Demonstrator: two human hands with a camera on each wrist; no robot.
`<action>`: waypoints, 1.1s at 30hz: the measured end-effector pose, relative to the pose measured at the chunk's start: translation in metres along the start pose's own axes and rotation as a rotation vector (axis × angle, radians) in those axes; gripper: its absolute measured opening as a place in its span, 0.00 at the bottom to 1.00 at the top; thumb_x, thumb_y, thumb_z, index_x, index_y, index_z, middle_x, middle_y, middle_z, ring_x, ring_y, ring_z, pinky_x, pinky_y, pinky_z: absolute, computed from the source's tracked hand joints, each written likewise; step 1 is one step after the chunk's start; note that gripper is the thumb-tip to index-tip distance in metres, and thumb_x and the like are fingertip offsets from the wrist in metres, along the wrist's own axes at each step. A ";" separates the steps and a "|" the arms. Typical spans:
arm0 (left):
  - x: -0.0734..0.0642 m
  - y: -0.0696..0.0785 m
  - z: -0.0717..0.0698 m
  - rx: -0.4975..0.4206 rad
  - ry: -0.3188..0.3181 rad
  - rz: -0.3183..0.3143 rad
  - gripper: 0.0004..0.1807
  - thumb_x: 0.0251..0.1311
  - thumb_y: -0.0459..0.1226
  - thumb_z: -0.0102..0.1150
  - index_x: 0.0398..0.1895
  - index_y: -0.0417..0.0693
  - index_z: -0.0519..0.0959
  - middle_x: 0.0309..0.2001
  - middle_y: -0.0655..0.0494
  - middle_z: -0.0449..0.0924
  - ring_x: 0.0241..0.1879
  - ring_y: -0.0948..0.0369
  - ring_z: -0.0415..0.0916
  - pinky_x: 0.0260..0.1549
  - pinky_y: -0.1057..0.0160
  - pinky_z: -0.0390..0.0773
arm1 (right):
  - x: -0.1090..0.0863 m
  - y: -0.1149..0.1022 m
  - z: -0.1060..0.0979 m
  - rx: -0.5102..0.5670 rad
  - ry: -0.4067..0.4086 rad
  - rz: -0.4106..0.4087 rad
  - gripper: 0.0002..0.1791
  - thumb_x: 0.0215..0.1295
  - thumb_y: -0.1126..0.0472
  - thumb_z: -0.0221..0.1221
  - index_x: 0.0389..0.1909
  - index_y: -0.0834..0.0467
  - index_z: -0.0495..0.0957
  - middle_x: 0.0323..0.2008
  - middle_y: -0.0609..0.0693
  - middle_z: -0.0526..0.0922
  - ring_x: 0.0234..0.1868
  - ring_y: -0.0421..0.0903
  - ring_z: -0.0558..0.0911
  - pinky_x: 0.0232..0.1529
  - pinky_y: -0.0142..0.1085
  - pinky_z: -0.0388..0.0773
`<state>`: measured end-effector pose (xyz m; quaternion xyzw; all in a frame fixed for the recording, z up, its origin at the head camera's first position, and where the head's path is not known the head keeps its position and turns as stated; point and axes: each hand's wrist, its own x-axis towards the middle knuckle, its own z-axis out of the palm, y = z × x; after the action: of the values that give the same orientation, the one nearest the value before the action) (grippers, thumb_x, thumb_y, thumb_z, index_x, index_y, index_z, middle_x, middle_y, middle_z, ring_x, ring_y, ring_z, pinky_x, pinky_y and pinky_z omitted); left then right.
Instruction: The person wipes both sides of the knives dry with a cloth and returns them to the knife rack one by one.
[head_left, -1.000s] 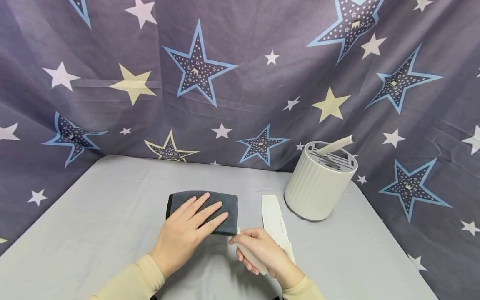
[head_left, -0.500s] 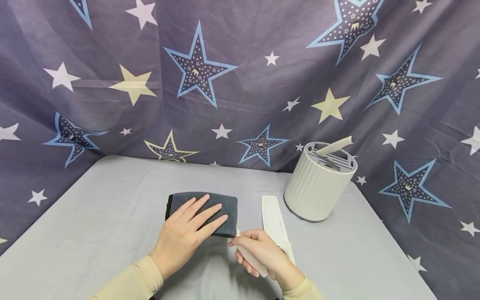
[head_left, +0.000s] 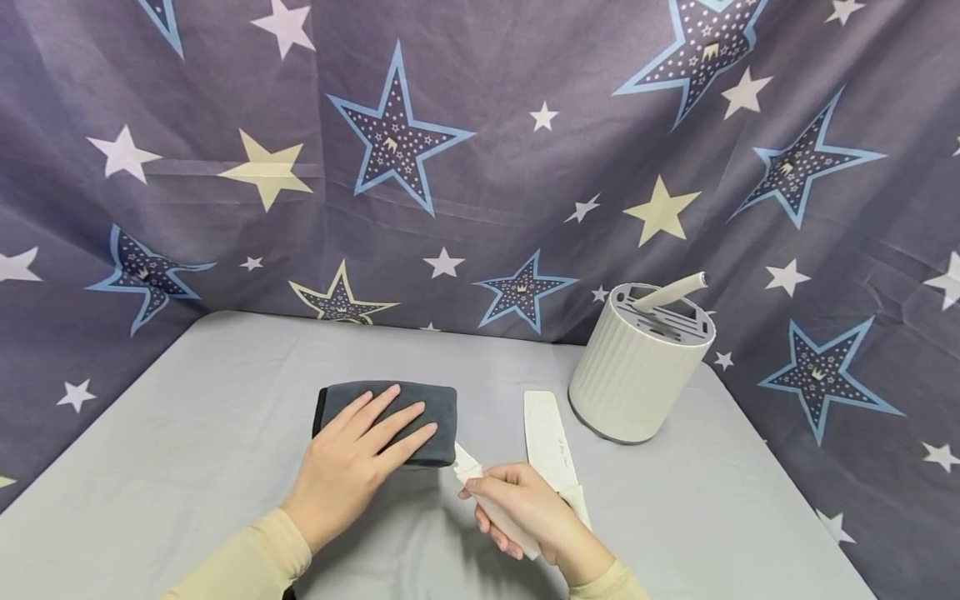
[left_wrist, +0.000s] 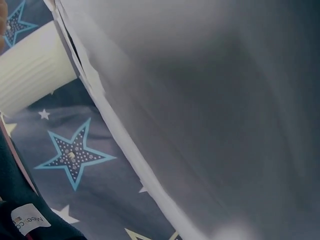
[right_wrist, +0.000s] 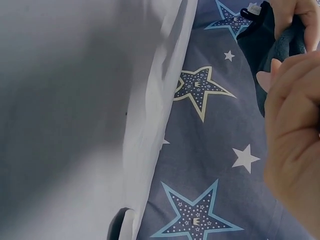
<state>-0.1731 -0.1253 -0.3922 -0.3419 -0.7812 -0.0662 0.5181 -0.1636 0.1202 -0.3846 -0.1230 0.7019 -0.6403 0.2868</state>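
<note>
My left hand point(head_left: 341, 467) holds a dark grey-blue cloth point(head_left: 442, 408), its fingers spread across the top and its thumb hidden beneath. The folded cloth covers most of the blade of a white knife point(head_left: 467, 462); only a short part near the handle shows. My right hand point(head_left: 525, 508) grips that knife's handle just right of the cloth. In the right wrist view, the right hand point(right_wrist: 295, 135) is close beside the cloth point(right_wrist: 257, 65). A white label point(left_wrist: 31, 220) shows on the cloth in the left wrist view.
A broad white knife point(head_left: 547, 433) lies on the grey-covered table point(head_left: 247, 400), its handle partly behind my right hand. Farther right stands a ribbed cream knife block point(head_left: 637, 375) with one handle point(head_left: 671, 292) sticking out. A star-patterned curtain point(head_left: 480, 167) hangs behind the table.
My left hand and the cloth have moved left along the blade, uncovering more of the knife near its handle. The right hand has barely moved.
</note>
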 end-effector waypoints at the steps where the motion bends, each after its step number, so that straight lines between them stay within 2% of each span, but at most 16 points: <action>1: -0.001 -0.001 0.000 0.001 -0.002 0.000 0.21 0.59 0.32 0.48 0.50 0.55 0.86 0.51 0.56 0.86 0.54 0.48 0.81 0.54 0.46 0.77 | 0.000 0.000 0.000 0.002 -0.003 0.002 0.19 0.69 0.55 0.55 0.41 0.71 0.77 0.17 0.45 0.76 0.08 0.33 0.67 0.07 0.25 0.62; 10: -0.004 -0.006 -0.003 0.010 -0.020 -0.012 0.21 0.59 0.33 0.48 0.50 0.54 0.86 0.51 0.55 0.85 0.55 0.47 0.81 0.55 0.45 0.76 | -0.003 0.003 -0.002 0.006 -0.014 0.002 0.20 0.69 0.55 0.55 0.41 0.72 0.76 0.17 0.45 0.76 0.08 0.33 0.67 0.07 0.25 0.62; 22: -0.003 0.006 0.001 -0.019 -0.026 0.001 0.21 0.59 0.33 0.47 0.49 0.55 0.86 0.51 0.56 0.85 0.55 0.47 0.81 0.55 0.45 0.76 | 0.000 0.004 0.000 0.019 -0.018 0.001 0.19 0.70 0.55 0.55 0.41 0.71 0.77 0.18 0.44 0.76 0.09 0.32 0.68 0.08 0.25 0.62; 30: -0.001 0.016 0.003 -0.040 -0.019 0.013 0.20 0.60 0.34 0.47 0.49 0.56 0.86 0.51 0.56 0.86 0.55 0.48 0.81 0.54 0.46 0.77 | 0.003 0.005 0.002 -0.009 -0.020 0.000 0.12 0.65 0.59 0.59 0.26 0.63 0.74 0.17 0.44 0.75 0.08 0.33 0.66 0.08 0.25 0.61; 33: -0.001 0.018 0.003 -0.044 -0.016 0.015 0.20 0.61 0.35 0.47 0.49 0.56 0.86 0.51 0.56 0.85 0.55 0.48 0.81 0.54 0.46 0.77 | 0.004 0.006 0.002 -0.007 -0.020 -0.009 0.10 0.64 0.61 0.60 0.27 0.64 0.74 0.17 0.44 0.75 0.08 0.33 0.67 0.08 0.25 0.61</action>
<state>-0.1649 -0.1110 -0.3993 -0.3597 -0.7809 -0.0768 0.5049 -0.1643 0.1168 -0.3914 -0.1336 0.7007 -0.6378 0.2904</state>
